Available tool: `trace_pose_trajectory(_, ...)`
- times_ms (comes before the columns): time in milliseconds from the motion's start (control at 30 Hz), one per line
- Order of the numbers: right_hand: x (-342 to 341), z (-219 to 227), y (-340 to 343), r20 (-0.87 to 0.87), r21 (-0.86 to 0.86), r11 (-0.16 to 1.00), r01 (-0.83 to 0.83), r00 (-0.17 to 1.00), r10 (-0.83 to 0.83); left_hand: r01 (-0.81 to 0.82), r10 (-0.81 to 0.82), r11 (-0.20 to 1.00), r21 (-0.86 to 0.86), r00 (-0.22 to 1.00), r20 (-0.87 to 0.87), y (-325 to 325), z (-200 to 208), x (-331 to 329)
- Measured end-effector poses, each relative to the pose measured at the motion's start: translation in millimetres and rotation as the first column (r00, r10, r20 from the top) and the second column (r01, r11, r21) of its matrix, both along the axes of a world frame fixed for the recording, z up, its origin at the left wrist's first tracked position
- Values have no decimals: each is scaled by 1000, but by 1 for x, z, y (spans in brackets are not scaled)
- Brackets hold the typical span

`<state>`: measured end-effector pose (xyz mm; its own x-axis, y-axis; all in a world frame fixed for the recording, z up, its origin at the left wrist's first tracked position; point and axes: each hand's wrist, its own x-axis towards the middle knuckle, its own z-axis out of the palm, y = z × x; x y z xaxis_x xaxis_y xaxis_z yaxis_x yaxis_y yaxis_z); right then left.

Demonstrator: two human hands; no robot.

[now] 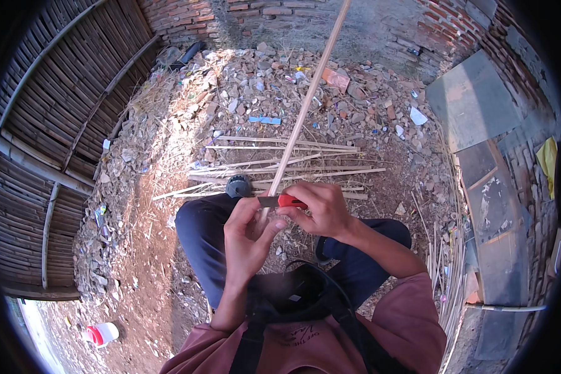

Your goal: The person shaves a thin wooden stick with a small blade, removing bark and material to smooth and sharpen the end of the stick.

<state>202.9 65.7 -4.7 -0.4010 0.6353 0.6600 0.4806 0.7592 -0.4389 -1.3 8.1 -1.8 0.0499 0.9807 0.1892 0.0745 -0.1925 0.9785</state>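
A long, pale bamboo strip [299, 121] slants up and away from my lap toward the far wall. Its near end lies in my left hand [246, 232], fingers closed around it just below the blade. In my right hand [321, 209] is a red-handled utility knife [291, 201]. The knife's grey blade points left and lies across the strip, close to my left fingers. Both hands are between my knees, nearly touching each other. Whether the blade has cut into the strip cannot be made out.
Several split bamboo strips [330, 169] lie across the ground ahead of my feet. Beyond them, rubble [255, 87] reaches a brick wall [280, 19]. Bamboo slat panels [68, 81] stand at left, flat boards [498, 206] at right. A red-and-white container [103, 335] sits at lower left.
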Motion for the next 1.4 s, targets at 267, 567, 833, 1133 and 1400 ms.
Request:
trace_pose_trajectory(267,1,-2,0,-7,17,1000,-25,1000,25,-82,87,995,55,991,-97,-1,9,3)
trace_pose_trajectory(567,1,-2,-1,2,-5,998,-65,998,65,46,-45,994,96,999,-18,0,7,1)
trace_pose_trajectory(833,0,-7,-1,-19,-17,997,-76,997,75,61,-60,998,19,998,-16,0,12,0)
trace_pose_trajectory(1133,-2,-6,-6,-9,-25,999,-29,1000,28,-10,10,1000,23,1000,7,-1,-3,2)
trace_pose_trajectory(1400,-3,-3,-9,-2,-8,1000,13,1000,-13,-34,34,999,29,999,11,-2,2,7)
